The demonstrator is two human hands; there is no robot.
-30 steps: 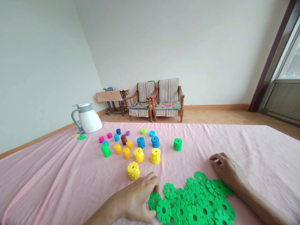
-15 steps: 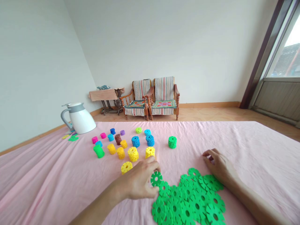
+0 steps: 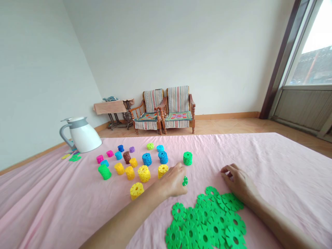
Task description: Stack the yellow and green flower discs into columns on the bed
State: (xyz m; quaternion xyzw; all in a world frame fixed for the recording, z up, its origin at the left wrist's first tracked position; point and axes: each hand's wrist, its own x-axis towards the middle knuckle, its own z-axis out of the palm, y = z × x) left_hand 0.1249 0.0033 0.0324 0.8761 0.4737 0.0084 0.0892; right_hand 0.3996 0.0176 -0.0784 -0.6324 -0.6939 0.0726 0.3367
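My left hand [image 3: 174, 181] is stretched forward over the pink cloth, fingers closed on a green snowflake disc [image 3: 185, 181]. It is a short way in front of a green stack [image 3: 187, 158] of the same discs. My right hand [image 3: 238, 183] rests on the cloth with its fingers curled, at the far right edge of a loose pile of green discs [image 3: 207, 221]. What its fingers hold, if anything, is hidden.
Several small stacks of discs in yellow [image 3: 144, 173], blue [image 3: 146, 159], pink, brown and green stand in the middle of the cloth-covered table [image 3: 285, 166]. A white jug [image 3: 81, 134] stands at the far left. Two wooden armchairs [image 3: 166, 109] stand by the back wall.
My left hand lifted one green disc off the pile and carried it forward toward the green stack. My right hand stayed at the pile's edge.
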